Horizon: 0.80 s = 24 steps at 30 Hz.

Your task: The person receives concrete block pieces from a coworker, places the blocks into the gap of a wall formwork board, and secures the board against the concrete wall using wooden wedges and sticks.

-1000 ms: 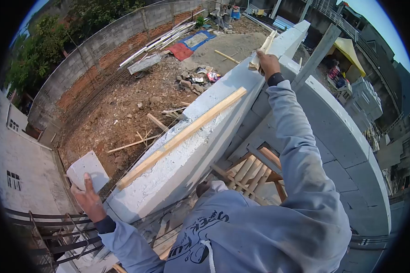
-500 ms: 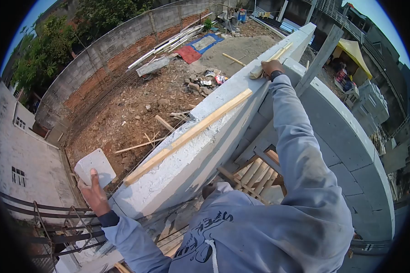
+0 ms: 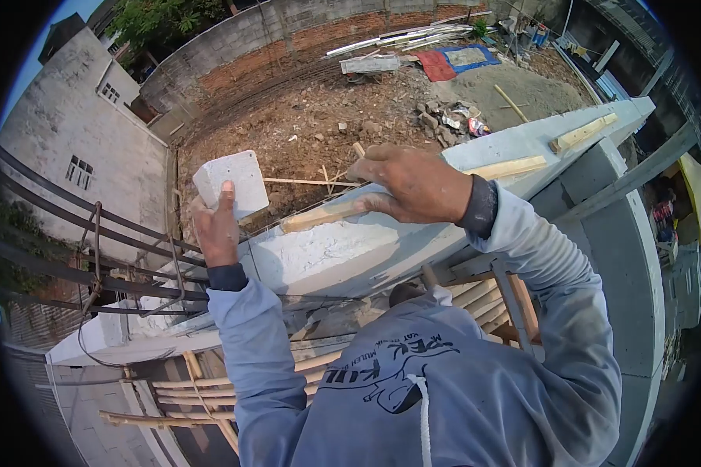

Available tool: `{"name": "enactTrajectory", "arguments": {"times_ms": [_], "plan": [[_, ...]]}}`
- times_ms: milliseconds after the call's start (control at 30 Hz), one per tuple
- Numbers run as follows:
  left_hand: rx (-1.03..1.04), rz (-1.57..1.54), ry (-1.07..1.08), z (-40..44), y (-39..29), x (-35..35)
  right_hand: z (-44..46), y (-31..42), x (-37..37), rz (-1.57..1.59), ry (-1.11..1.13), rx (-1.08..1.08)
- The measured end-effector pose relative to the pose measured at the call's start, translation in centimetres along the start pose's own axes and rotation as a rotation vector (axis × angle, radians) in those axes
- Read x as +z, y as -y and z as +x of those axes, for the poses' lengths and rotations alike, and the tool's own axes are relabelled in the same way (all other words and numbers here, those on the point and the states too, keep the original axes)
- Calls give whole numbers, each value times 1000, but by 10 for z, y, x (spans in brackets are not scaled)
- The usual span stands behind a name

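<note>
My left hand [image 3: 216, 226] grips a flat, whitish square plate [image 3: 237, 183] with rounded corners, the thumb across its face. It is raised beside the near end of the pale block wall [image 3: 319, 253]. My right hand [image 3: 420, 183] is over the wall, thumb and fingers apart, with nothing visible between them. Beneath it runs a long wooden strip [image 3: 506, 167] along the wall, its middle hidden by the hand; I cannot tell whether the thumb touches it. Farther along the wall top lies a short wooden piece [image 3: 584, 134].
Bent steel rebar [image 3: 97, 249] juts out at the left. Wooden poles [image 3: 234, 393] lie below the wall. A grey post [image 3: 623, 183] slants past the wall on the right. Beyond lie a dirt yard [image 3: 304, 117], a wheelbarrow [image 3: 370, 66] and rubble [image 3: 440, 124].
My right hand has left the short wooden piece on the wall top and come back toward me, over the long strip. My left hand still holds the plate. The view has turned left.
</note>
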<state>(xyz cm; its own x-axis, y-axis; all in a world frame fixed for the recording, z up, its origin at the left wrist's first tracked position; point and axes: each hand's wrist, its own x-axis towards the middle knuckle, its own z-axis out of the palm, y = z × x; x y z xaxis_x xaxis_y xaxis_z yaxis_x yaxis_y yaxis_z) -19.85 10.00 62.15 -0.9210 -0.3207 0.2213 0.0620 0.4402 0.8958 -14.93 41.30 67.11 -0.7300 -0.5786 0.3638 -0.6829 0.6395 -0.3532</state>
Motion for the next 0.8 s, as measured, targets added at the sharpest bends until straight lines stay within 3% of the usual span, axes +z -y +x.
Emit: {"name": "enactTrajectory", "arguments": {"times_ms": [133,300,500,600,767,800], "plan": [[31,-122,-96,-3,0,4,46,13,48,-3,127,-137],[-7,-101,-68,-1,2,1,76,20,81,15,346,-154],[-64,-170,-53,6,18,1,91,2,92,-150,421,-293],[-55,-142,-90,3,11,1,93,4,89,-3,281,-265],[-51,-30,-189,-10,-9,-1,128,13,-2,-69,78,-295],[-72,-8,-214,-12,-10,-1,143,5,-29,-111,119,-311]]}}
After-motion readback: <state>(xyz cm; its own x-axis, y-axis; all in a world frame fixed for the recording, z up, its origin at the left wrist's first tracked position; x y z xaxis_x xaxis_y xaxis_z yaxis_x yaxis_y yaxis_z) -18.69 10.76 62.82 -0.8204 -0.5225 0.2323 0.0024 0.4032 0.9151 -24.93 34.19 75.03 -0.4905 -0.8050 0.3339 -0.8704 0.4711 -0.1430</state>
